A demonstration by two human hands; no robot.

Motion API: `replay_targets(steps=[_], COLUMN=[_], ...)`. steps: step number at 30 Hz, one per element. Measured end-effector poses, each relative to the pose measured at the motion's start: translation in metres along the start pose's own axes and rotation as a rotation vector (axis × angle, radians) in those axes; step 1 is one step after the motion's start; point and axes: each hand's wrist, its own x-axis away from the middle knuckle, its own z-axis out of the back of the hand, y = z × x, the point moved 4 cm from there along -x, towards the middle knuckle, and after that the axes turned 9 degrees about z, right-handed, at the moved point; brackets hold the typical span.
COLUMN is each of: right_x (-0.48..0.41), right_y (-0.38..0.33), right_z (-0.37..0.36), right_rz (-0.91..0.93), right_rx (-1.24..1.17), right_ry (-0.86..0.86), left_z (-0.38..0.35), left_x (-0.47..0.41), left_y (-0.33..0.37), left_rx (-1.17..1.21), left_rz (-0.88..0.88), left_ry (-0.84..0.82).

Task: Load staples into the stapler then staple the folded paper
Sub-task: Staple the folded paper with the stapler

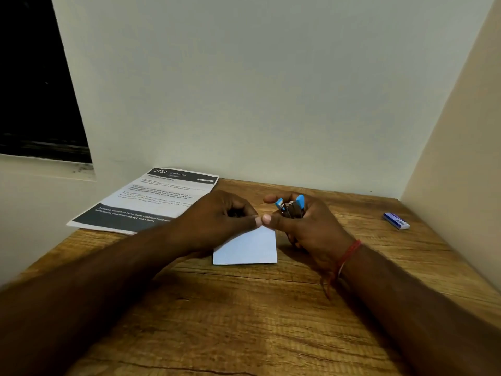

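A small blue stapler (pixel 291 206) stands upright in my right hand (pixel 303 226), whose fingers curl round it; its blue ends stick up and apart. My left hand (pixel 217 221) is beside it with fingers curled, thumb tip touching my right thumb; what it pinches is hidden. The folded white paper (pixel 249 249) lies flat on the wooden table (pixel 244 308) just below both hands, partly covered by my left hand. A blue and white staple box (pixel 396 220) lies at the right.
A printed instruction sheet (pixel 151 199) lies at the back left of the table, partly over its edge. Walls close the table in at the back and right. A dark window opening is at the upper left.
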Motion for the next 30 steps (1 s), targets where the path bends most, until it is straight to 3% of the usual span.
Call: replay_targets(steps=[4, 12, 19, 21, 24, 30], right_x=[-0.001, -0.001, 0.0, -0.002, -0.005, -0.004], right_y=[-0.001, 0.004, 0.002, 0.003, -0.004, -0.005], right_z=[0.0, -0.003, -0.002, 0.001, 0.003, 0.004], right_rz=[0.023, -0.051, -0.051, -0.017, 0.026, 0.068], right_rx=[0.053, -0.029, -0.008, 0.007, -0.041, -0.111], right_ry=[0.004, -0.064, -0.074, -0.037, 0.012, 0.099], left_z=[0.0, 0.008, 0.007, 0.005, -0.006, -0.01], left_x=[-0.002, -0.002, -0.001, -0.002, 0.001, -0.001], left_y=[-0.003, 0.0, -0.005, -0.01, -0.008, -0.007], left_rx=[0.102, 0.038, 0.277, 0.499, 0.721, 0.692], left_rz=[0.028, -0.033, 0.081, 0.132, 0.147, 0.196], left_ry=[0.06, 0.247, 0.287, 0.255, 0.075, 0.069])
